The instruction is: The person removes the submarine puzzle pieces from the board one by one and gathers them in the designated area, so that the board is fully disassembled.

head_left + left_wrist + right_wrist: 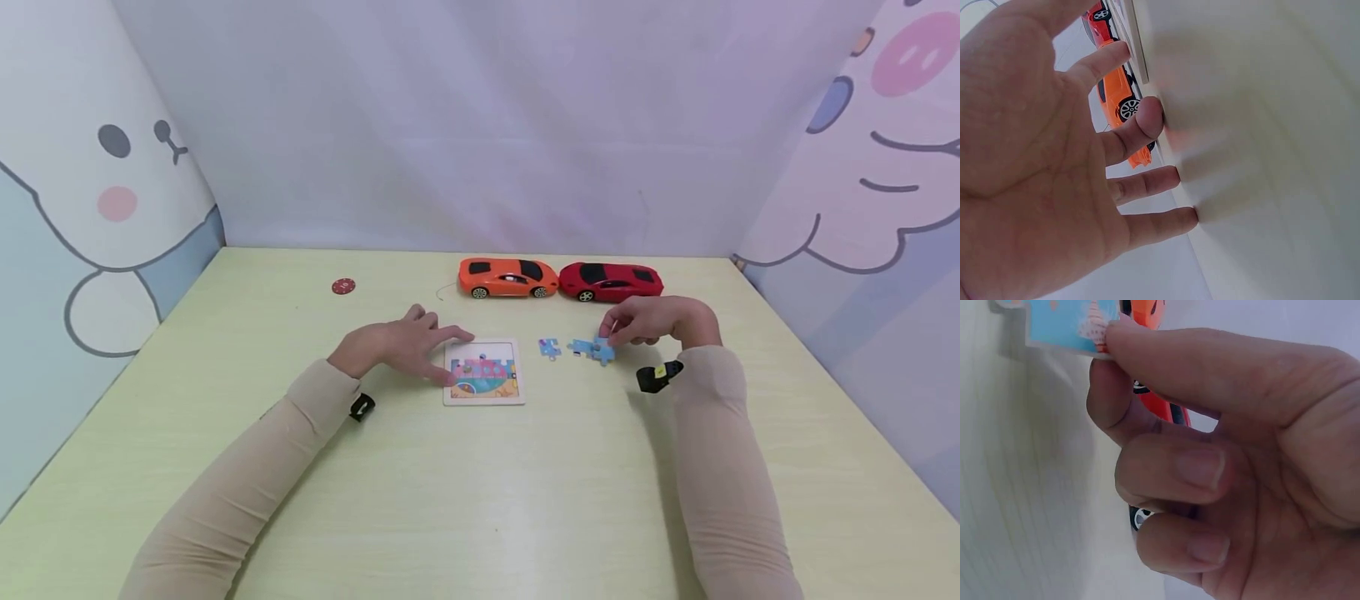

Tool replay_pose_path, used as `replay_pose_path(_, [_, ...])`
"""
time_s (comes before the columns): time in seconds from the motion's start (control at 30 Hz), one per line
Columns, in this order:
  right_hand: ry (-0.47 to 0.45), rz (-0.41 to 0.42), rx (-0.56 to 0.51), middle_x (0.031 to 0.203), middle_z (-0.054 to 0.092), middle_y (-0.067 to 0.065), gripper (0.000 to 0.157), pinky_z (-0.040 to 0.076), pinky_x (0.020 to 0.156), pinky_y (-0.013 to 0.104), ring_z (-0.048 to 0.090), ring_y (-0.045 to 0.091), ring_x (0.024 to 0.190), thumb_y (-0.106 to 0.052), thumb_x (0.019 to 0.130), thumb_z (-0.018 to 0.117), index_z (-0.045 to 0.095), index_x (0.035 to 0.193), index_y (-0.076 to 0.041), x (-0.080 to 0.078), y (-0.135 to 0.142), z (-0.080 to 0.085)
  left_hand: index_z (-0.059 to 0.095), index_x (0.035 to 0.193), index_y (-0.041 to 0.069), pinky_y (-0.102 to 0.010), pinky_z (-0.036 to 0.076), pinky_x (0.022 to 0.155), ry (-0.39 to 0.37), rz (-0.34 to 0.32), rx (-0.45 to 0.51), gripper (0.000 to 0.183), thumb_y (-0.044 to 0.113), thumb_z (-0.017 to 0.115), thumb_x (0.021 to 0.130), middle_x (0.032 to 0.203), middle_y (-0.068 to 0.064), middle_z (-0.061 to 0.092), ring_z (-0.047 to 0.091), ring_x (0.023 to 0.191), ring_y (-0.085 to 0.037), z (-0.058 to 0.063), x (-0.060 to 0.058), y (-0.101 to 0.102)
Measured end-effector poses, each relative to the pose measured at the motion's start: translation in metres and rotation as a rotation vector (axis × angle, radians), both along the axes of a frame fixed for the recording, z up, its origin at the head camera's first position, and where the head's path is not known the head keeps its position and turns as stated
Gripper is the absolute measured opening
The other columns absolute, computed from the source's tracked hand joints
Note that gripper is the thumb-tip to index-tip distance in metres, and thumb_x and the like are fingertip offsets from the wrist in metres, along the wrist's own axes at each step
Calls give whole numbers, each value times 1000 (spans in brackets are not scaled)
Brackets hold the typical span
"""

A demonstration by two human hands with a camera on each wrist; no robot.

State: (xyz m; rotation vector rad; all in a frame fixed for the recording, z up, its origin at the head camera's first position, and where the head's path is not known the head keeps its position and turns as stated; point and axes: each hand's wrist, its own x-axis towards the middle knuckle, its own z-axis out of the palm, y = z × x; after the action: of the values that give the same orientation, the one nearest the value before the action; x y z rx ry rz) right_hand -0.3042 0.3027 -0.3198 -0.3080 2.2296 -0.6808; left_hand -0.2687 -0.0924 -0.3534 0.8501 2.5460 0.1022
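Two hands are working around the puzzle tray (480, 402). At its left side, the left hand (408, 343) is touching it, grip apart. Right of the tray, the right hand (651, 318) is pinching a blue piece (602, 352), grip clamped. A neighbouring piece (579, 346) is overlapping or adjoining it, unclear which; lifting could be dragging both. Nearer the tray, a loose piece (550, 348) is risking a knock from low sweeps. Beyond the tray, an orange car (507, 277) and red car (611, 282) are limiting reach; this side, the worktop (480, 500) is offering room.
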Motion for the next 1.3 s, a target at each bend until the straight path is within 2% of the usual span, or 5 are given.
replay_pose_path(0.53, [29, -57, 63, 87, 51, 4, 23, 31, 59, 26, 41, 16, 68, -18, 99, 63, 60, 116, -3, 0, 6, -2, 33, 155, 36, -55, 42, 96, 3, -7, 8, 78, 61, 66, 88, 134, -14, 44, 31, 126, -35, 3, 1, 0])
replay_pose_path(1.3, [30, -71, 117, 85, 51, 5, 21, 32, 61, 27, 42, 16, 69, -20, 99, 63, 62, 115, -5, -2, 8, -4, 33, 155, 36, -52, 41, 96, 4, -12, 4, 77, 60, 65, 89, 132, -14, 43, 30, 125, -35, 0, -1, -1])
